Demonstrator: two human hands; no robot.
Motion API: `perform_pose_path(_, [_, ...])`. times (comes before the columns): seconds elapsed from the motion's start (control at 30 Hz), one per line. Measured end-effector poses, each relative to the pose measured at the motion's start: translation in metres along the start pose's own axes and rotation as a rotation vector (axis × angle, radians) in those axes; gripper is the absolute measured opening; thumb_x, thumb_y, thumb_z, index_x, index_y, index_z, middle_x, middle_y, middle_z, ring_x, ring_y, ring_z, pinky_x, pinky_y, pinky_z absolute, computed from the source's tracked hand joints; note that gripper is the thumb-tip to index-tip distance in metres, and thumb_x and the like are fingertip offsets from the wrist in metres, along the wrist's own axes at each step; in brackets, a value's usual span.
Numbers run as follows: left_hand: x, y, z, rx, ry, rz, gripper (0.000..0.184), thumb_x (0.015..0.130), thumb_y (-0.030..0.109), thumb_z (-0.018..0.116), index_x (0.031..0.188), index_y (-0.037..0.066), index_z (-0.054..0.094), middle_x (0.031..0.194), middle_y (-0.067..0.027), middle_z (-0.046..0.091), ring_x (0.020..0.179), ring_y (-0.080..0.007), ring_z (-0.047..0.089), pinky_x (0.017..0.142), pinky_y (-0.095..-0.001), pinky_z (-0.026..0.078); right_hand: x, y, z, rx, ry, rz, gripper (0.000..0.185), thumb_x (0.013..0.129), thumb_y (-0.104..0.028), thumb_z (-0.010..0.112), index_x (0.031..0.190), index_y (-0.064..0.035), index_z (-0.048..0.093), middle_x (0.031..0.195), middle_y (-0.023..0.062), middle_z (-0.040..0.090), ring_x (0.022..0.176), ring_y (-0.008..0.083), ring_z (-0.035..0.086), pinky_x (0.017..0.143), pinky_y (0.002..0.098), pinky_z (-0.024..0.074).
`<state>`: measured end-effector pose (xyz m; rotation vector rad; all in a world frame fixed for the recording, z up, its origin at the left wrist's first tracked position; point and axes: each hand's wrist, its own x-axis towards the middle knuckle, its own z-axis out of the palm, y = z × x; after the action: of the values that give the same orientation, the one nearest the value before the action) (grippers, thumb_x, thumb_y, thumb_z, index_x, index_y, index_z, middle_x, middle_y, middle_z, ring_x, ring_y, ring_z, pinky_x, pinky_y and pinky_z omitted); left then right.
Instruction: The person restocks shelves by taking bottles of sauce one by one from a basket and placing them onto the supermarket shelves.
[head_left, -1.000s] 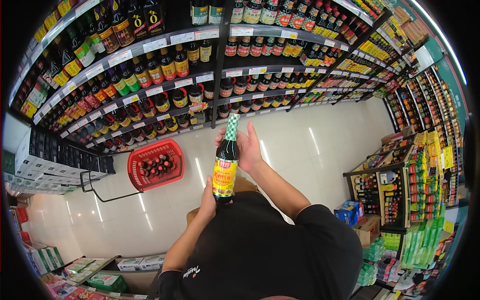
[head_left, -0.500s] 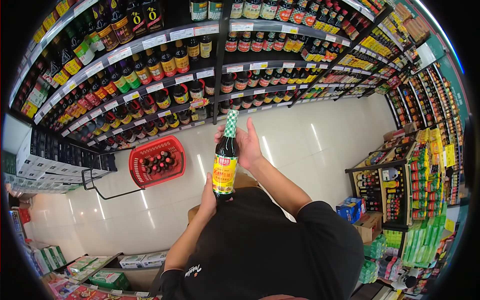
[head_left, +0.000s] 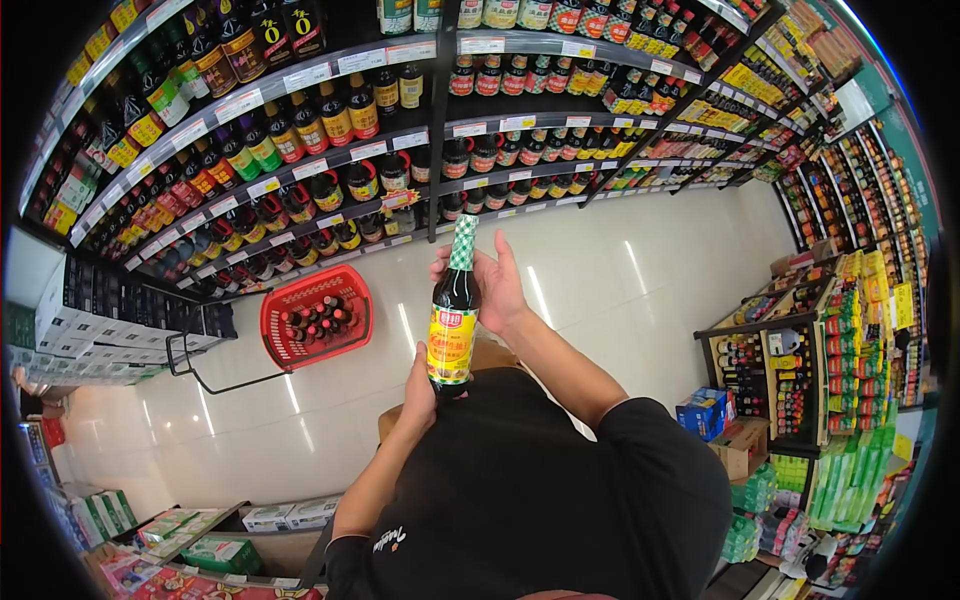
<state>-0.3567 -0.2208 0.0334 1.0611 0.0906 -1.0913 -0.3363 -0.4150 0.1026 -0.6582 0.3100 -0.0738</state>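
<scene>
Framing has shifted slightly since the earlier frames: the sauce shelving [head_left: 438,130] and red shopping basket [head_left: 340,352] appear a little higher; the grip is unchanged. Soy sauce bottle [head_left: 452,335], with a green-and-white checked neck wrap, is held off the floor, before the black T-shirt [head_left: 530,480]. Its neck points toward the shelving and its yellow label faces the camera.

Left hand [head_left: 420,392]: gripping the lower body, thumb along the side, other fingers mostly hidden. Right hand [head_left: 503,290]: fingers extended behind the neck, thumb spread away; finger contact cannot be told.

Glossy pale floor tile [head_left: 600,280] reflects strip lights. The basket rests on it, left of the bottle, near the lowest shelf edge, containing small bottles [head_left: 322,320]. Stacked cartons [head_left: 130,325] bound the left side. At right, a display rack [head_left: 765,400] stands beside a blue carton [head_left: 703,414]. Open floor separates the right forearm from this rack; further open floor lies below the basket.
</scene>
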Motion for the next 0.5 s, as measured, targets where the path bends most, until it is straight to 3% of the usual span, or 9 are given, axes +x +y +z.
perform_pose_path(0.2, [0.006, -0.015, -0.01, -0.006, -0.087, 0.018, 0.068, 0.104, 0.055, 0.016, 0.119, 0.003, 0.057, 0.087, -0.013, 0.069, 0.076, -0.0213, 0.069, 0.058, -0.0329, 0.056, -0.001, 0.002, -0.001, 0.051, 0.035, 0.013, 0.085, 0.092, -0.076, 0.028, 0.118, -0.0014, 0.059, 0.104, 0.0127, 0.067, 0.099, 0.0253, 0.064, 0.09, 0.039, 0.0493])
perform_pose_path(0.27, [-0.005, -0.01, -0.002, -0.009, 0.003, -0.014, 0.067, 0.104, 0.055, 0.018, 0.117, 0.003, 0.059, 0.088, -0.0127, 0.07, 0.076, -0.0207, 0.069, 0.059, -0.0326, 0.057, -0.001, 0.006, -0.003, 0.075, -0.024, -0.004, 0.086, 0.093, -0.075, 0.026, 0.119, 0.0002, 0.058, 0.104, 0.0145, 0.067, 0.1, 0.0274, 0.063, 0.092, 0.0403, 0.0487])
perform_pose_path(0.5, [-0.009, -0.015, -0.004, -0.027, 0.028, 0.06, 0.065, 0.105, 0.053, 0.021, 0.115, 0.001, 0.059, 0.09, -0.0134, 0.07, 0.075, -0.0212, 0.07, 0.058, -0.0321, 0.057, 0.0, 0.01, 0.002, -0.04, -0.023, 0.017, 0.088, 0.093, -0.074, 0.023, 0.121, 0.0028, 0.056, 0.106, 0.0163, 0.065, 0.103, 0.0287, 0.062, 0.092, 0.0405, 0.0487])
